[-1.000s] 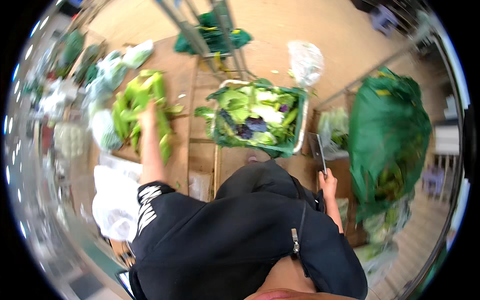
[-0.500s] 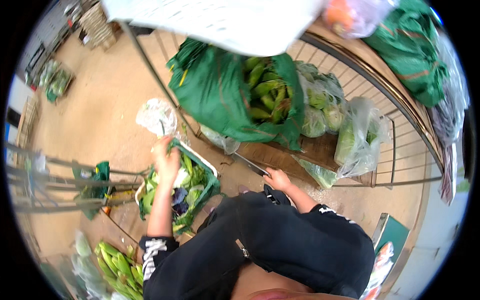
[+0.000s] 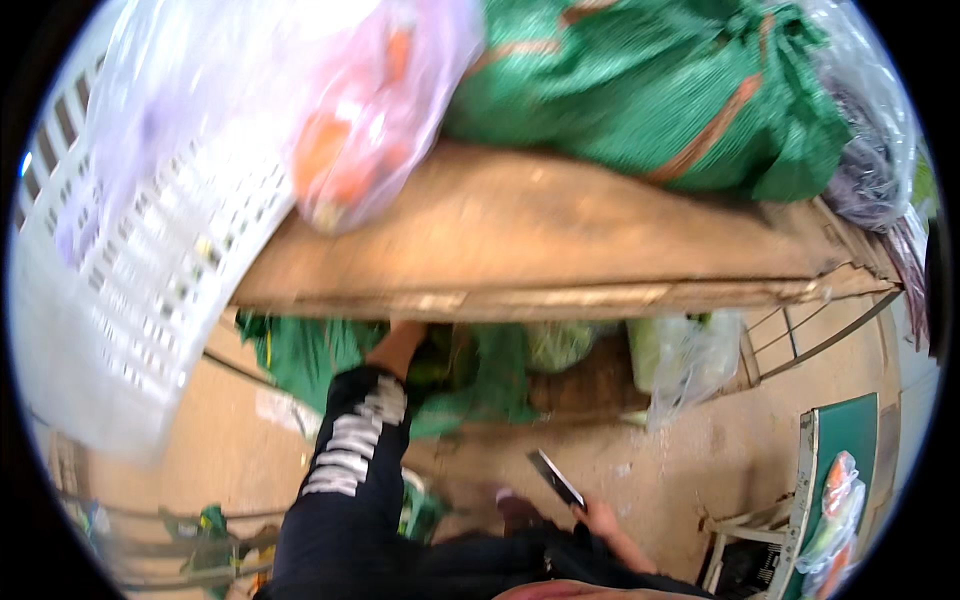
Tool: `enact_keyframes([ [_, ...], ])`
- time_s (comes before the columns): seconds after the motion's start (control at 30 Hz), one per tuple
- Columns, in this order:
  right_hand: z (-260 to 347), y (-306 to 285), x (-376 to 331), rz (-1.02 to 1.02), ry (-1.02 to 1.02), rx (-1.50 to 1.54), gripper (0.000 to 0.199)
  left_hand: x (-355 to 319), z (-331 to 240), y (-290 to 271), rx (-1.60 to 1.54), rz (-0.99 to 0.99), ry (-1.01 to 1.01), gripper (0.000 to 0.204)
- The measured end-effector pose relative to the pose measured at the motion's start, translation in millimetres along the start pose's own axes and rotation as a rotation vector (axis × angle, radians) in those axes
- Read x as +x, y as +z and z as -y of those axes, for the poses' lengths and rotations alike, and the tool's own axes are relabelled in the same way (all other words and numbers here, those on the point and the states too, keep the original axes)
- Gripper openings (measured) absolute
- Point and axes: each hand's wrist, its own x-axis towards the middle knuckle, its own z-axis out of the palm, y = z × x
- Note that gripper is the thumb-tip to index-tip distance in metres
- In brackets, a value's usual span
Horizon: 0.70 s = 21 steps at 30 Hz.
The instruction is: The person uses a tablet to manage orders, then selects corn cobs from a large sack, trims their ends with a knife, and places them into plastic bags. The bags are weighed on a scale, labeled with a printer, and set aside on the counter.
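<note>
My left hand [image 3: 402,340] reaches under the wooden shelf into the mouth of a green woven sack [image 3: 500,375]. Its fingers are hidden by the shelf edge and the sack. Green corn in husks [image 3: 432,360] shows dimly beside the wrist. My right hand [image 3: 597,518] is low, near my body, wrapped round the dark handle of a knife [image 3: 553,475]. The broad blade points up and left, over the floor, apart from everything else.
Above the sack, the wooden shelf [image 3: 600,240] carries another green sack [image 3: 650,110] and a bag of carrots [image 3: 345,165]. A white perforated crate [image 3: 190,270] juts in at left. Bagged greens [image 3: 690,365] sit below; a green-topped stand [image 3: 850,425] is at right.
The view has swung toward the shelf. My left hand has left the crate of leafy trimmings and moved forward into the corn sack. My right hand still grips the knife.
</note>
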Motion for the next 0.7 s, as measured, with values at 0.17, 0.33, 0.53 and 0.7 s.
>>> enact_keyframes([
  [0.17, -58.2, -8.5, -24.1, -0.187, 0.244, -0.033, 0.033, -7.2, -98.0, -58.1, -0.338, 0.384, 0.01, 0.06],
  [0.33, -60.4, -12.2, 11.3, -0.118, 0.141, 0.102, 0.035, -83.0, -42.6, -70.9, -0.806, 0.274, -0.188, 0.082],
  [0.53, -5.5, -40.2, 50.9, -0.21, -0.071, 0.055, 0.031, -62.3, 4.5, -43.2, -0.662, 0.476, -0.068, 0.081],
  [0.7, 2.4, -71.6, 43.0, -0.385, -0.206, 0.061, 0.028, -97.3, -20.3, -136.0, -0.904, 0.038, -0.009, 0.073],
])
